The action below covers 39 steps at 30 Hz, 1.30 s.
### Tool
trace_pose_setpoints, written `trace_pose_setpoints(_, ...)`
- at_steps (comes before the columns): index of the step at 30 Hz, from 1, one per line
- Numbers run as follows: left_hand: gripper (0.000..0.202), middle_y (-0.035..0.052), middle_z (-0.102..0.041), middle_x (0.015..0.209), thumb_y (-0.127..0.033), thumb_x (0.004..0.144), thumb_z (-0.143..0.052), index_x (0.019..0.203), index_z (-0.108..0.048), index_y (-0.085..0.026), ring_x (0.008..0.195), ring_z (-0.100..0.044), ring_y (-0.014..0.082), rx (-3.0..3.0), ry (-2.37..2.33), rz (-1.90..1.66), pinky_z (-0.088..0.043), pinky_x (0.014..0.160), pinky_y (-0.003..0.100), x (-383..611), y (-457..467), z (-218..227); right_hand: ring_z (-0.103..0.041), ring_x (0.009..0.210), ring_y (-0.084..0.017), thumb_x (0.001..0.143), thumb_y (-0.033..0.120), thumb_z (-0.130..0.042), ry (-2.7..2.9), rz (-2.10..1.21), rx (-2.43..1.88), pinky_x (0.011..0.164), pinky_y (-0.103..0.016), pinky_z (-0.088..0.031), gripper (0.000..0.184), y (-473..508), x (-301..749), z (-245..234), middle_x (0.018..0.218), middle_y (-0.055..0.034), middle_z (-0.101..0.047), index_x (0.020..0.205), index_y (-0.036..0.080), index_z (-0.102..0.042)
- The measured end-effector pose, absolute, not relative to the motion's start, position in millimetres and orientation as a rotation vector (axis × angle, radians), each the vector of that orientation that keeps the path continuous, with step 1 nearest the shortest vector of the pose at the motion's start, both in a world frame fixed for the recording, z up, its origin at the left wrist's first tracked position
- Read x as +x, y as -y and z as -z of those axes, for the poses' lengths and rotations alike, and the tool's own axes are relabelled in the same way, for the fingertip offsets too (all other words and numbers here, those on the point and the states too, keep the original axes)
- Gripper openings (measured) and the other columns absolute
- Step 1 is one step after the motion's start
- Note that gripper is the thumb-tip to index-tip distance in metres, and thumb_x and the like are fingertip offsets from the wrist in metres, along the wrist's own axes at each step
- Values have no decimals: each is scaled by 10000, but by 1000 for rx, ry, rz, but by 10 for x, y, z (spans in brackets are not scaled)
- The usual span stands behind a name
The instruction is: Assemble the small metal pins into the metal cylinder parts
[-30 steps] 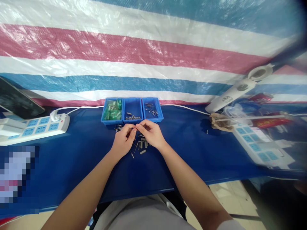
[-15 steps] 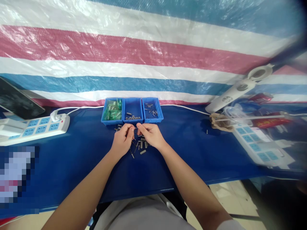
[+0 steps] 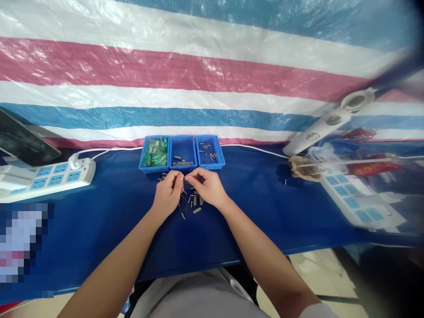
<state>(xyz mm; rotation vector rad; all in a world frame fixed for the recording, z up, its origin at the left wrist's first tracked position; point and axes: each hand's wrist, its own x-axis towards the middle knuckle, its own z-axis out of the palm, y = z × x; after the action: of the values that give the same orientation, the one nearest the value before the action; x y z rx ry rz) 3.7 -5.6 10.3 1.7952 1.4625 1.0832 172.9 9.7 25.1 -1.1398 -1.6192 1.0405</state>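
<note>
My left hand (image 3: 168,191) is closed in a pinch, its thumb against the bent forefinger. Facing it, my right hand (image 3: 207,187) pinches with thumb and forefinger, and the two sets of fingertips nearly meet. Whatever small piece lies between them is too small and covered to make out. Under and in front of the hands lie loose thin metal pins (image 3: 181,213) with heads, like rivets, and short grey metal cylinders (image 3: 197,210). Just beyond stand three blue bins: the left bin (image 3: 154,169) with green and clear pieces, the middle bin (image 3: 183,150) with small metal rings, the right bin (image 3: 211,166) with thin metal pins.
A white power strip (image 3: 86,173) lies at the left below a dark screen (image 3: 26,137). To the right are a white cylindrical device (image 3: 314,132), a brown paper bag (image 3: 303,168), another power strip (image 3: 356,203) and a small loose screw (image 3: 285,181). Striped sheeting (image 3: 198,75) hangs behind.
My right fingertips have moved slightly left and down, closer to the left ones. A thin metal piece visible between the hands before is now covered. The bins and loose parts stay put.
</note>
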Motion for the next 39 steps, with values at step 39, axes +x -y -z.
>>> trace_pose_setpoints(39, 250, -46, -614, 635, -395, 1026, -462, 965, -611, -205, 558, -586, 96, 1789, -1343, -1049, -452, 604, 216, 35, 76, -65, -547, 533, -100, 992, 479, -559, 1657, -965, -1236, 587, -232, -416, 452, -86, 1759, -248, 586, 19, -622, 662, 182, -647)
